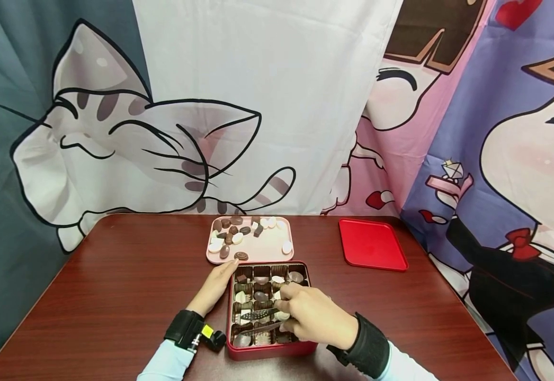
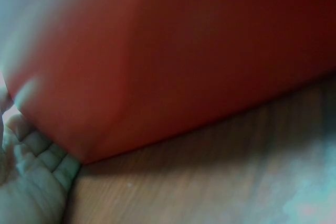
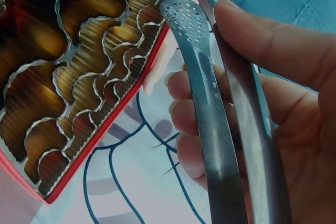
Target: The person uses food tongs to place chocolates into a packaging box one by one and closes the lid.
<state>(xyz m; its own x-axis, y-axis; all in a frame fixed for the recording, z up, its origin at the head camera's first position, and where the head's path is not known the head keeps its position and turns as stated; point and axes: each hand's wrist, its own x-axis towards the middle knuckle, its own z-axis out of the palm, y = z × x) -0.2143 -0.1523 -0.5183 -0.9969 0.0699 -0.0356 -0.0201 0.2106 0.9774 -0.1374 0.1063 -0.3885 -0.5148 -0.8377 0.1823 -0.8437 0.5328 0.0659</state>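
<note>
A red tin (image 1: 271, 351) with a gold-brown divided insert stands near the table's front, dark and pale chocolates in several of its compartments. My left hand (image 1: 217, 286) grips the tin's far left corner. In the left wrist view, that hand (image 2: 37, 177) curves around the red wall (image 2: 173, 66). Over the tin's right side, my right hand (image 1: 312, 312) holds metal tongs (image 1: 258, 315) that point left above the front compartments. The right wrist view shows the tongs' perforated tips (image 3: 188, 19) spread apart, nothing between them, the right hand's fingers (image 3: 185, 116) curled around the arms.
Just behind the tin lies a pink tray (image 1: 262, 251) bearing several dark brown and white chocolates. A flat red lid or tray (image 1: 373, 244) is at the back right of the brown wooden table (image 1: 129, 296). A curtain with cartoon prints (image 1: 267, 63) hangs along the table's back edge.
</note>
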